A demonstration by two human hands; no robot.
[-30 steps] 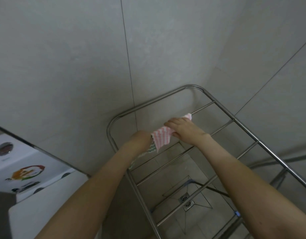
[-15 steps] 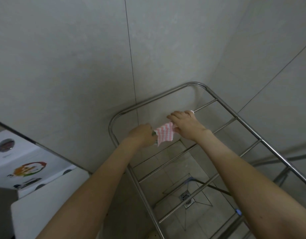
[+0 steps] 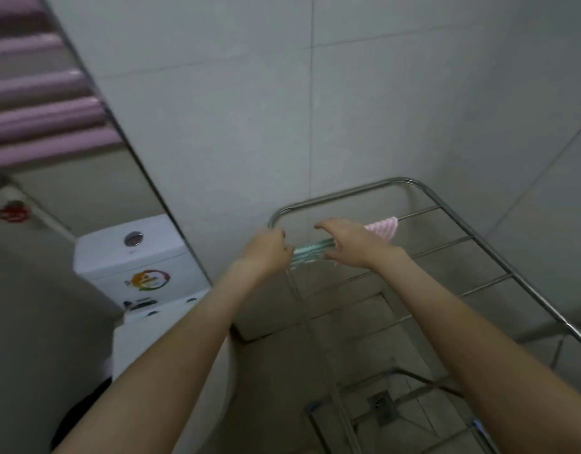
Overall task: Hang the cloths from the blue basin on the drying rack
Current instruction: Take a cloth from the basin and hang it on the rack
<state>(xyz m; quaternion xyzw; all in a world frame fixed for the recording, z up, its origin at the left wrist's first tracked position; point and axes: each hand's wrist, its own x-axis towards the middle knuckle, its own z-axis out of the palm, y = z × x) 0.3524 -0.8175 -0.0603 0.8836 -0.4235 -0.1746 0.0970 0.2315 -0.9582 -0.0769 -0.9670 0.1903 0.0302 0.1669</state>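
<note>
A pink-and-green striped cloth point(image 3: 310, 252) lies draped along the first cross rung of the steel drying rack point(image 3: 446, 204), with its pink end point(image 3: 385, 228) sticking out to the right. My left hand point(image 3: 266, 252) is at the cloth's green left end by the rack's corner, its curled fingers pinching that edge. My right hand point(image 3: 351, 244) arches over the middle of the cloth, fingers spread and loosely bent, thumb below. The blue basin is out of view.
A white toilet cistern point(image 3: 135, 257) with a colourful sticker stands left of the rack. Grey tiled walls close in behind and to the right. Several bare rungs point(image 3: 446, 249) lie nearer me. A floor drain point(image 3: 381, 401) shows below the rack.
The cloth, bunched between my hands before, is now spread along the rung. My hands have moved apart and my right hand's fingers have loosened. The view has swung left.
</note>
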